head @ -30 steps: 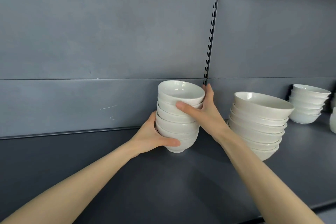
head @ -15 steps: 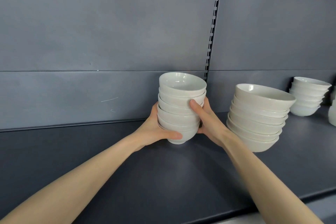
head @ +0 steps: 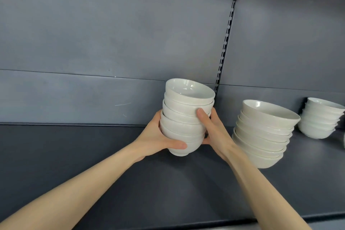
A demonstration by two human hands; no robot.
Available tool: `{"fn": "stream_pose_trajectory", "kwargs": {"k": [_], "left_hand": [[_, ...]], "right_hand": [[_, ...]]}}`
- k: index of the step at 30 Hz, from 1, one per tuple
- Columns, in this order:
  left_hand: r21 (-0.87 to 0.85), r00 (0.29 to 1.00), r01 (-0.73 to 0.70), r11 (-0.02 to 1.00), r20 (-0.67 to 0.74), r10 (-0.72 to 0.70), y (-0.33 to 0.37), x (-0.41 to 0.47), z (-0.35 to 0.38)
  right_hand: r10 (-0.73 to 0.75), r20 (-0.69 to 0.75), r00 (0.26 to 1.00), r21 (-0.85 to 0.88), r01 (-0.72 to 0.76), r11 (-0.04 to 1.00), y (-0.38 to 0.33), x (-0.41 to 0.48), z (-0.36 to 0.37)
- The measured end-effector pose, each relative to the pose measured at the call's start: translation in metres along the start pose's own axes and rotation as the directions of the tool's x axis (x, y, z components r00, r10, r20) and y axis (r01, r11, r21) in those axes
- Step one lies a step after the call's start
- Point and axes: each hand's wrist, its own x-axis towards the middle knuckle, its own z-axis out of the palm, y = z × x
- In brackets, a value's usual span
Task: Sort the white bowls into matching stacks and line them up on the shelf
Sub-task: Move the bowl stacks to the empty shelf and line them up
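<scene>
Likely a shop: grey metal display shelf [head: 74,155], back panels [head: 93,33], slotted upright [head: 225,43] at 1 o'clock, matching bowl stacks [head: 265,132] at 3 o'clock.

Stack of small deep bowls [head: 187,117]: white, glossy, nested unevenly, upper bowls leaning right. Left hand [head: 158,136] and right hand [head: 214,132] grip its sides; foot at or just above the dark grey shelf [head: 93,155]. Stack of wider bowls [head: 265,132]: white, standing on the shelf just right, apart. Third stack of small bowls [head: 319,119]: farther right, toward the shelf's back.
</scene>
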Motion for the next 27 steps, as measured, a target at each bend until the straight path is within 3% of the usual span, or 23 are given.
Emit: {"fn": "stream_pose_trajectory", "kwargs": {"k": [14, 27], "left_hand": [[0.087, 0.953, 0.013, 0.996, -0.302, 0.014, 0.051, -0.155, 0.001], [0.157, 0.859, 0.056, 0.986, -0.511, 0.032, 0.067, -0.279, -0.089]], "right_hand": [[-0.026, 0.324, 0.946, 0.083, 0.000, 0.997, -0.036, -0.086, 0.050], [-0.073, 0.493, 0.867, 0.106, 0.024, 0.994, -0.070, -0.132, 0.187]]}}
